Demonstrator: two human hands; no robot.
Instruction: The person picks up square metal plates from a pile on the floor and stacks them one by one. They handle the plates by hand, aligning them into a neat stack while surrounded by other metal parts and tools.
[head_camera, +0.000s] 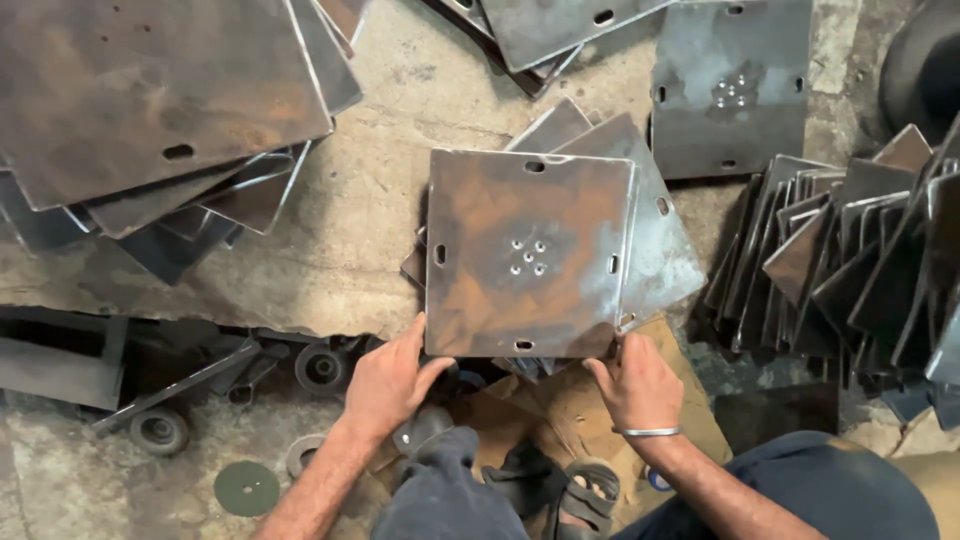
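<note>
A rusty square steel plate (528, 252) with five small centre holes is gripped at its near corners, the left hand (388, 383) closed on one and the right hand (637, 383) on the other. It is held over a concrete floor (380, 190), above similar plates (655, 235), with upright leaning plates (850, 270) just beside it at its right edge.

I hold one square steel plate (528, 252), rust-brown and grey, lying flat and face up. Five small holes cluster at its centre; one slot sits near each edge. Its near edge rests in my fingers: my left hand (388, 382) grips the near-left corner, my right hand (637, 382) the near-right corner.
</note>
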